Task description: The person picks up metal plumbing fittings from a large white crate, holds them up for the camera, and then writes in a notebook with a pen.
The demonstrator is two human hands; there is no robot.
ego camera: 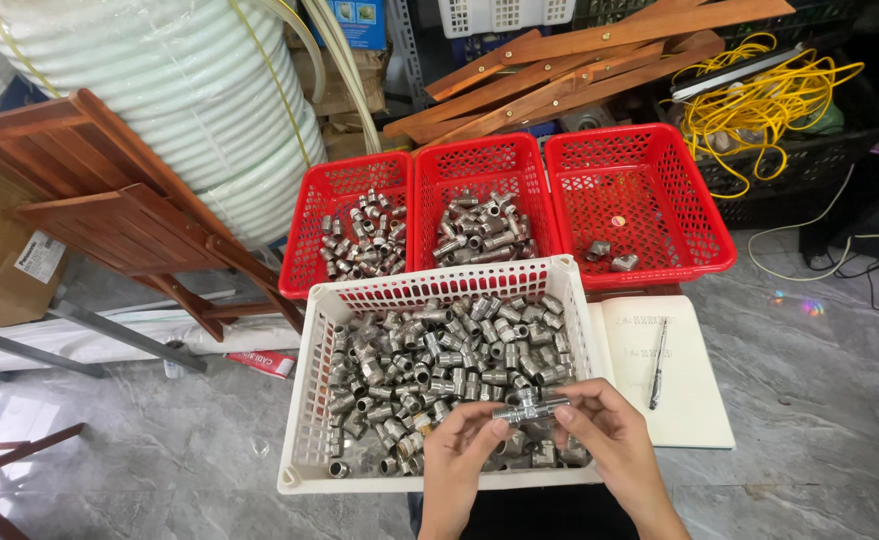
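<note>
Both hands hold one silver metal pipe fitting [529, 407] over the near right part of a white plastic basket [304, 400] filled with several similar fittings. My left hand [464, 450] pinches its left end. My right hand [604, 430] pinches its right end. Behind the white basket stand three red baskets: the left red basket [321, 190] and the middle red basket [479, 160] hold piles of fittings. The right red basket [649, 170] holds only a few pieces.
An open notebook [689, 400] with a pen [657, 365] lies right of the white basket. A wooden folding frame [119, 200] and a large white hose coil [179, 90] stand at left. Wooden slats [579, 60] and yellow cable [759, 100] lie behind. The floor is grey stone.
</note>
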